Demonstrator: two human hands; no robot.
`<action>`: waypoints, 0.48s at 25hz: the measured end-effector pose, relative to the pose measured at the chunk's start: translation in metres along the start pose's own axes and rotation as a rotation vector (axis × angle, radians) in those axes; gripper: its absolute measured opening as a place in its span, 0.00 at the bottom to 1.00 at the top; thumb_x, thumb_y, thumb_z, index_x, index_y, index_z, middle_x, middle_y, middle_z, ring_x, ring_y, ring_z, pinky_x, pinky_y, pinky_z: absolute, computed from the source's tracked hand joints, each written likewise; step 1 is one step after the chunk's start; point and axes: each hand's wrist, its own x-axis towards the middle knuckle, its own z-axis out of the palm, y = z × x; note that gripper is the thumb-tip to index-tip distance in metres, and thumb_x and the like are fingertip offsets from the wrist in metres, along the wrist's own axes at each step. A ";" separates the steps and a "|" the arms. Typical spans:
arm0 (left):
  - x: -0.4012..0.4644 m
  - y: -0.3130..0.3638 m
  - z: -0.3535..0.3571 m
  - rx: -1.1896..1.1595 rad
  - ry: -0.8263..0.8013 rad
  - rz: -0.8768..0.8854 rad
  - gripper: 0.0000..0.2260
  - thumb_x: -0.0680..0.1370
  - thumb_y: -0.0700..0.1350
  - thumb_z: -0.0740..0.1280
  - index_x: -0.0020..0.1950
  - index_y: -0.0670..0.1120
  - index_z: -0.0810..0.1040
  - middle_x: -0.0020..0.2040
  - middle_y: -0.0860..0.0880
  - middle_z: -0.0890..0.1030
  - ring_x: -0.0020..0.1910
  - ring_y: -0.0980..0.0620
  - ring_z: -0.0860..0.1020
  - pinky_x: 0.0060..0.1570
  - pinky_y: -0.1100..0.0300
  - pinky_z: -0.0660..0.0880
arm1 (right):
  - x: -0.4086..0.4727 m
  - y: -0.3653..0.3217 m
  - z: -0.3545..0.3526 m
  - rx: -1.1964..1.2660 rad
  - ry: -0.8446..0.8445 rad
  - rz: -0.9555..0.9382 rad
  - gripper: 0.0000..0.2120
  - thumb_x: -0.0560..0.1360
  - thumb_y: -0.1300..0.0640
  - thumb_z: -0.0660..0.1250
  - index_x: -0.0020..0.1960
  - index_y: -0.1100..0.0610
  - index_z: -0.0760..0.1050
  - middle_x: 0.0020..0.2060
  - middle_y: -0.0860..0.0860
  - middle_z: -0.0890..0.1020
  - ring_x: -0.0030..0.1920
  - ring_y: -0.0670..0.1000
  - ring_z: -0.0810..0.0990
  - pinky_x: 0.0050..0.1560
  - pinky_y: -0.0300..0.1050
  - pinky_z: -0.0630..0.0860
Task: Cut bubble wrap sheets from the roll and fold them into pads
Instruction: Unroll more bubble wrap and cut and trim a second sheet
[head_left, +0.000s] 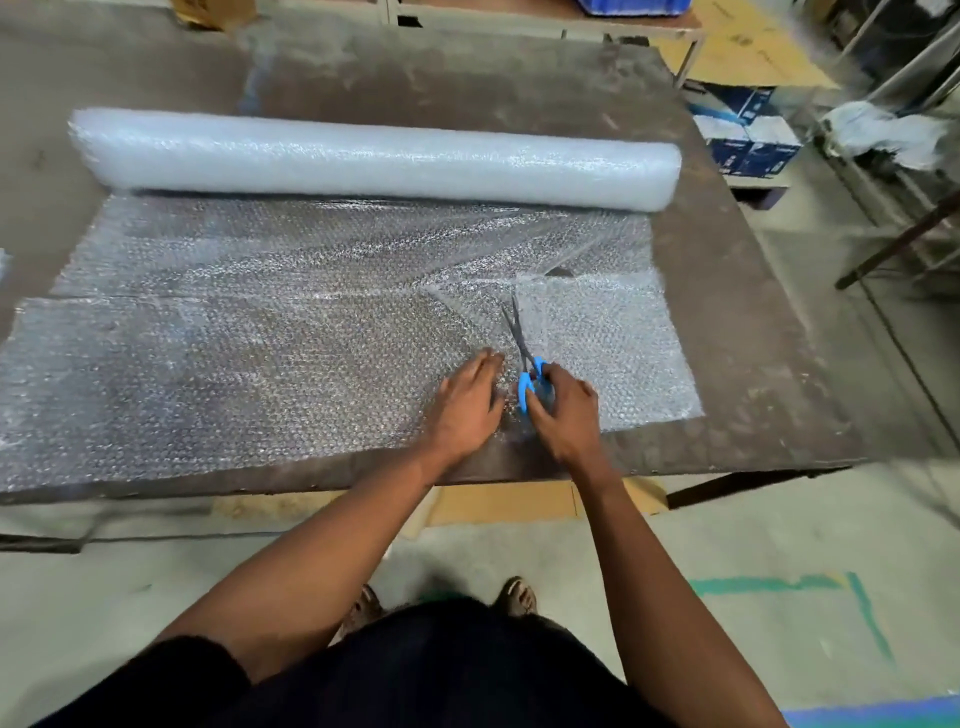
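A long roll of bubble wrap (374, 156) lies across the far part of the brown table (727, 332), with its unrolled sheet (234, 353) spread toward me. My right hand (563, 410) grips blue-handled scissors (524, 358) whose blades point away from me and are slightly apart in the sheet. To their right lies a whiter rectangular piece of bubble wrap (613, 348). My left hand (467, 400) rests flat on the sheet just left of the scissors, fingers straight.
Dark blue and white boxes (743, 130) stand on the floor beyond the table's right edge, near a metal rack with a cloth (883, 130). Cardboard (498, 501) lies under the table's near edge. Green tape lines (831, 592) mark the floor at right.
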 end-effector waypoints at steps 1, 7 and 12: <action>0.011 0.004 0.004 0.049 0.006 -0.014 0.29 0.84 0.49 0.65 0.84 0.50 0.61 0.85 0.47 0.56 0.83 0.44 0.58 0.81 0.38 0.57 | 0.007 0.006 -0.004 -0.023 -0.002 -0.044 0.19 0.83 0.42 0.64 0.67 0.53 0.76 0.58 0.49 0.84 0.60 0.52 0.81 0.68 0.51 0.68; 0.071 0.030 0.028 0.279 0.004 -0.102 0.27 0.85 0.56 0.60 0.84 0.52 0.60 0.86 0.45 0.53 0.85 0.42 0.53 0.81 0.37 0.51 | 0.051 0.059 -0.022 -0.153 -0.005 -0.031 0.27 0.81 0.35 0.60 0.75 0.47 0.71 0.75 0.48 0.76 0.84 0.51 0.59 0.80 0.66 0.51; 0.094 0.027 0.035 0.395 -0.059 -0.208 0.37 0.83 0.68 0.41 0.85 0.47 0.56 0.87 0.47 0.50 0.85 0.47 0.46 0.83 0.42 0.47 | 0.054 0.089 -0.028 -0.228 -0.101 -0.102 0.28 0.82 0.34 0.59 0.77 0.46 0.68 0.77 0.51 0.75 0.84 0.52 0.60 0.80 0.65 0.51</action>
